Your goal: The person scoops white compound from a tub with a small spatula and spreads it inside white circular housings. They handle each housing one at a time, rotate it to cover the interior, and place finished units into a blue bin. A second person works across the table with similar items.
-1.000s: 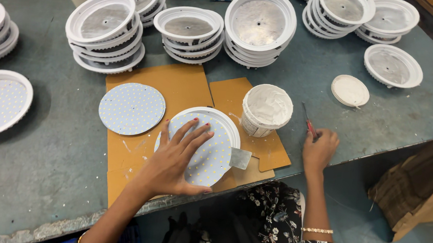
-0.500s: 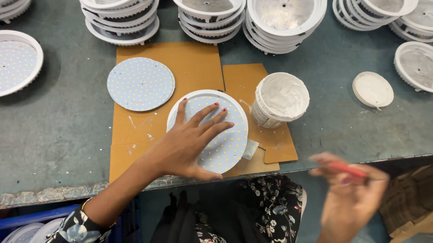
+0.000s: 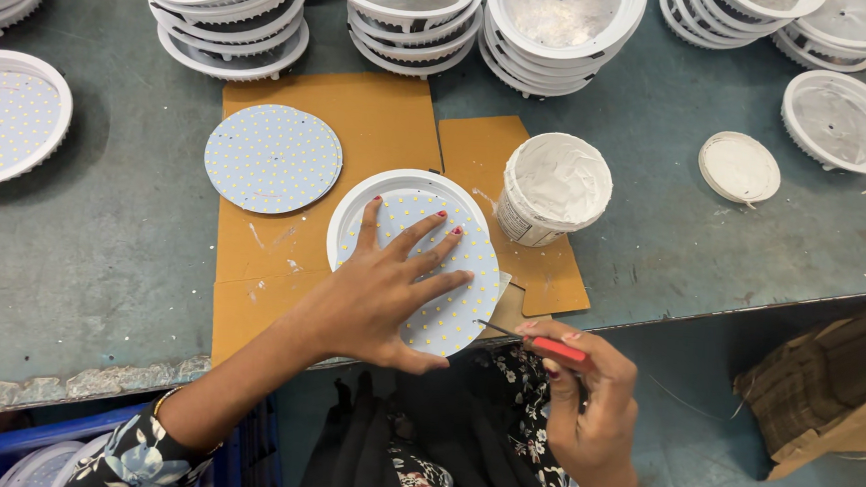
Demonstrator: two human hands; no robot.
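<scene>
- LED disc [image 3: 441, 284]: round, pale blue, dotted with yellow emitters. It sits in a white housing [image 3: 354, 219] at centre frame, on brown cardboard [image 3: 360, 129] on the table [image 3: 102, 253].
- Left hand [image 3: 380, 290]: fingers spread, palm pressed flat on the disc. It closes on nothing.
- Right hand [image 3: 584, 403]: lower right, off the table edge. Its grip is pinched on a red-handled screwdriver [image 3: 547, 346], whose thin metal tip points at the disc's lower right rim.
- Tub [image 3: 554, 186]: open, filled with white paste, just right of the housing. Its lid [image 3: 739, 167] lies well apart to the right.
- Second disc [image 3: 273, 159]: loose on the cardboard, upper left of the housing.
- Stacks [image 3: 227, 10]: empty housings along the top of the frame.
- Risk: the housing overhangs the near table edge, so uneven palm pressure could tip it off.
- Risk: a slipped tip could scratch emitters or jab the left fingers close by.
- Risk: a stray elbow could knock over the open tub.
</scene>
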